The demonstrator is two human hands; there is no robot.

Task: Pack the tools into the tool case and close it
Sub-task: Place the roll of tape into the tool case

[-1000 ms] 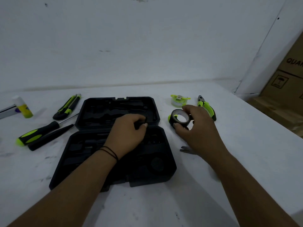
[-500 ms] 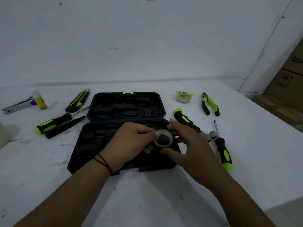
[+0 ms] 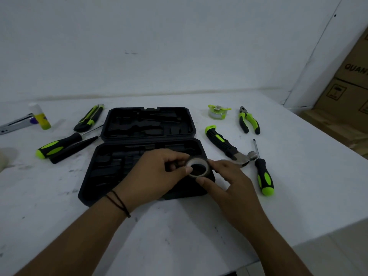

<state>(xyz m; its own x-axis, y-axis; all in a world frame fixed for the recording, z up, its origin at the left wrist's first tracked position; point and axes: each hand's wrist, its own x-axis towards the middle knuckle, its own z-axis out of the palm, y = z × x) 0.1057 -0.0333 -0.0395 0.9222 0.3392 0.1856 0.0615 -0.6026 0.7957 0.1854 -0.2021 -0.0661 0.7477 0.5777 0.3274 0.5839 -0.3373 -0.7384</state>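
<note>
Tool case (image 3: 127, 174) lies open on desk (image 3: 179, 226), lid half far, tray half near. Tape roll (image 3: 197, 168) held over tray's near-right corner, bore facing up toward camera. Left hand (image 3: 159, 176) pinches roll's left rim; right hand (image 3: 229, 180) pinches right rim with thumb and fingers. Roll sits between both hands, equally near each. Round recess presumably directly below; dark tray hides it. Hammer (image 3: 225, 145), pliers (image 3: 249, 121), screwdriver (image 3: 263, 176) unpacked to right.
</note>
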